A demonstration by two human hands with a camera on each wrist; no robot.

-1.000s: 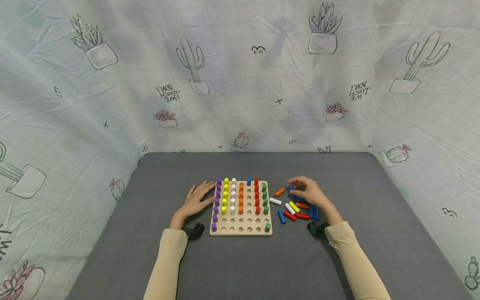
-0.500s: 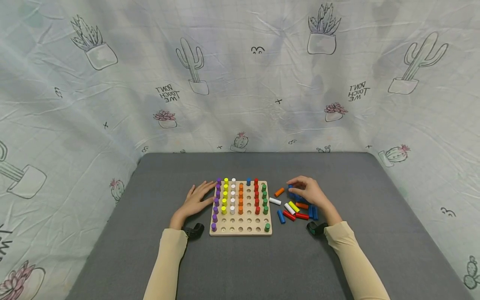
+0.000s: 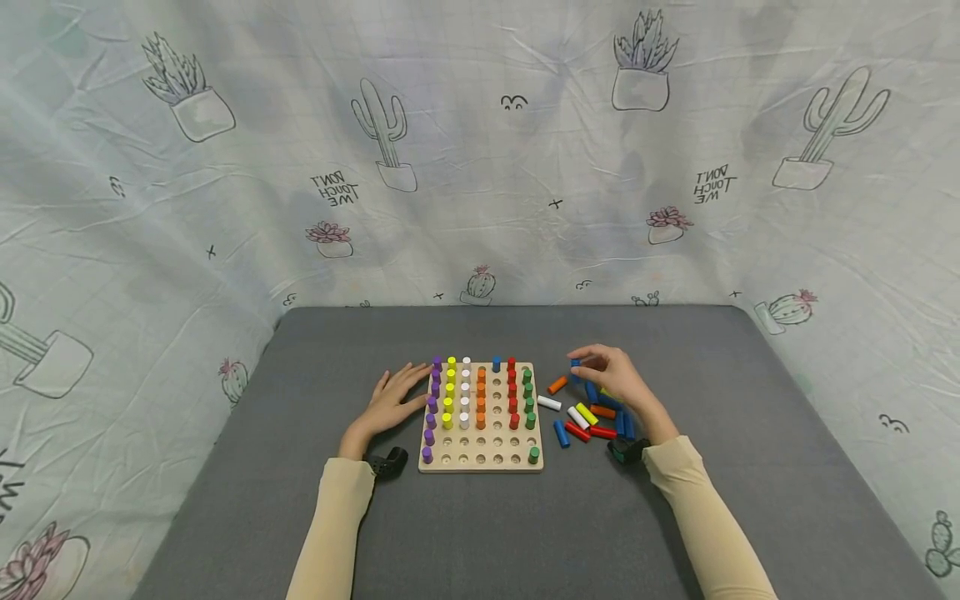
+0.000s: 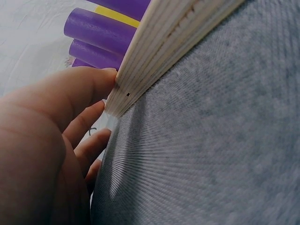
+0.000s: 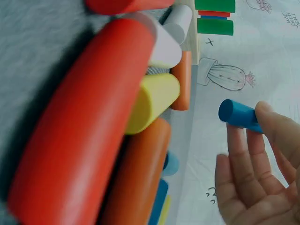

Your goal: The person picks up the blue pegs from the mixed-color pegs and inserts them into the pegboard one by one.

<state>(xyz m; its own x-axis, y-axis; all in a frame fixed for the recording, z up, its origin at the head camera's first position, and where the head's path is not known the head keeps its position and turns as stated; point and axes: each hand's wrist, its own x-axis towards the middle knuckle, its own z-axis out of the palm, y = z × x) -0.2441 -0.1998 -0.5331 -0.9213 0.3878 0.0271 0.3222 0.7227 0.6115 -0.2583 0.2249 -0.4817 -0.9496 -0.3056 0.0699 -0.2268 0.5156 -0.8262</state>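
Observation:
A wooden pegboard (image 3: 480, 468) stands on the table with columns of purple, yellow, white, orange, red and green pegs. One blue peg (image 3: 497, 364) is upright at the back of an otherwise bare column. My left hand (image 3: 392, 407) lies at the board's left side, fingers stretched out; in the left wrist view the thumb touches the board's edge beside the purple pegs (image 4: 98, 30). To the right of the board, my right hand (image 3: 617, 377) pinches a loose blue peg (image 5: 238, 114) between thumb and fingers, raised above the other loose pegs.
Loose pegs lie right of the board: an orange peg (image 3: 557, 384), a white peg (image 3: 549, 402), a yellow peg (image 3: 587, 413), a red peg (image 3: 603, 432) and several blue ones. A grey cloth covers the table (image 3: 480, 542); a patterned curtain (image 3: 480, 233) hangs behind it.
My right hand has lifted slightly with the blue peg, up and to the left, uncovering a yellow peg and blue pegs beneath. The left hand stays in place.

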